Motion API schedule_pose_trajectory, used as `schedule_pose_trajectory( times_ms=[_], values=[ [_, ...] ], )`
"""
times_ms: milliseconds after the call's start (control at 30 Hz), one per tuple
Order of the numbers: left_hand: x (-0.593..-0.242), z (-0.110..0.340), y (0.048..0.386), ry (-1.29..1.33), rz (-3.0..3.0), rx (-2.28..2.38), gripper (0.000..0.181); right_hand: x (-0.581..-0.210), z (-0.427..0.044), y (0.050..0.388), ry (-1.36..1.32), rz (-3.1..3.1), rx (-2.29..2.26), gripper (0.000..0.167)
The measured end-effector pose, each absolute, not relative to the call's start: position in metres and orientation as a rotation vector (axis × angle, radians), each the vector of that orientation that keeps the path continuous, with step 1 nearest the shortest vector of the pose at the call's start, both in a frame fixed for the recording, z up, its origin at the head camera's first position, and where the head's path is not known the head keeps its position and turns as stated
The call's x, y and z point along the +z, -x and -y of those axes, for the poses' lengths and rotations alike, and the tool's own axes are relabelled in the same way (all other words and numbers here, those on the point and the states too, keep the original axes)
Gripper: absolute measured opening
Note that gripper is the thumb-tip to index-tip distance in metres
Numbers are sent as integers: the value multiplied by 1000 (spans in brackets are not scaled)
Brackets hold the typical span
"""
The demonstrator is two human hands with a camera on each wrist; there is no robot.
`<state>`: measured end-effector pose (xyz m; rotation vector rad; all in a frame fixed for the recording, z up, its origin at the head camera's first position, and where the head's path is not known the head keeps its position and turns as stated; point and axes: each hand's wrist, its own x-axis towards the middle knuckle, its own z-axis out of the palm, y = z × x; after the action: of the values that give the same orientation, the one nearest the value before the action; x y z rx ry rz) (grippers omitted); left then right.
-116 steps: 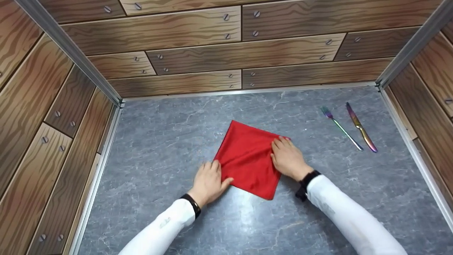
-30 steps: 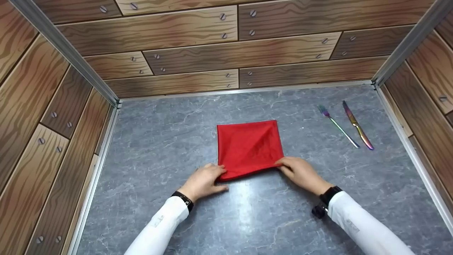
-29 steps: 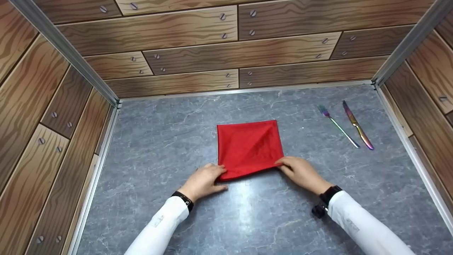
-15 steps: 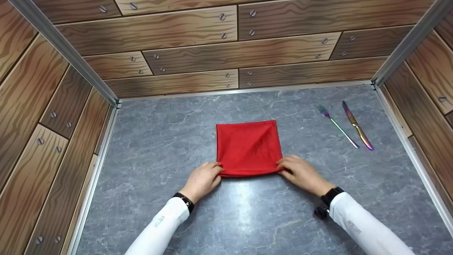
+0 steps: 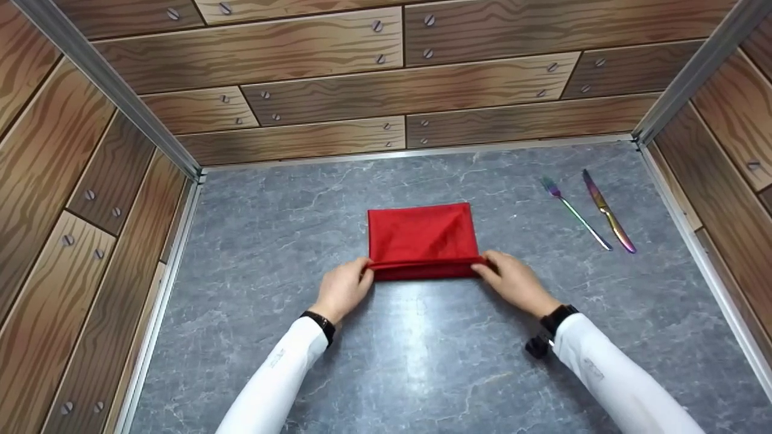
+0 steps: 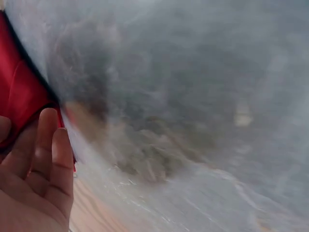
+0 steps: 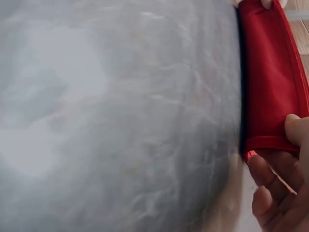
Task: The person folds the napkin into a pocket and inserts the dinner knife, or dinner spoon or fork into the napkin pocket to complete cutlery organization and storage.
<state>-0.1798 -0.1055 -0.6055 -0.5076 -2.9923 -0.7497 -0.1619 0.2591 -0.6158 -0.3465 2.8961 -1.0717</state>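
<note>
A red cloth (image 5: 422,232) lies near the middle of the grey surface, its near edge lifted and turned up in a narrow band. The left hand (image 5: 344,289) pinches the band's left end, the right hand (image 5: 517,284) its right end. In the left wrist view the left hand (image 6: 41,179) has its fingers at the cloth (image 6: 21,87). The right wrist view shows the right hand (image 7: 285,179) with its thumb on the red cloth (image 7: 273,77) and fingers beneath its edge.
A rainbow-coloured fork (image 5: 579,217) and a matching knife (image 5: 609,214) lie at the back right of the grey surface (image 5: 271,223). Wood-patterned walls (image 5: 325,90) stand at the back and both sides.
The cloth has gone from a tilted to a straight lie. Both hands have taken its near corners and moved the near edge up and away, so the cloth looks shorter.
</note>
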Motion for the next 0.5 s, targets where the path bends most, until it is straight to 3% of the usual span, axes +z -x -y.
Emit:
schedule_pose_trajectory(
  times_ms=[500],
  values=[
    [-604,85,210,90,3159,-825,28,-615,-244,193,40,-2867,-1021,34]
  ],
)
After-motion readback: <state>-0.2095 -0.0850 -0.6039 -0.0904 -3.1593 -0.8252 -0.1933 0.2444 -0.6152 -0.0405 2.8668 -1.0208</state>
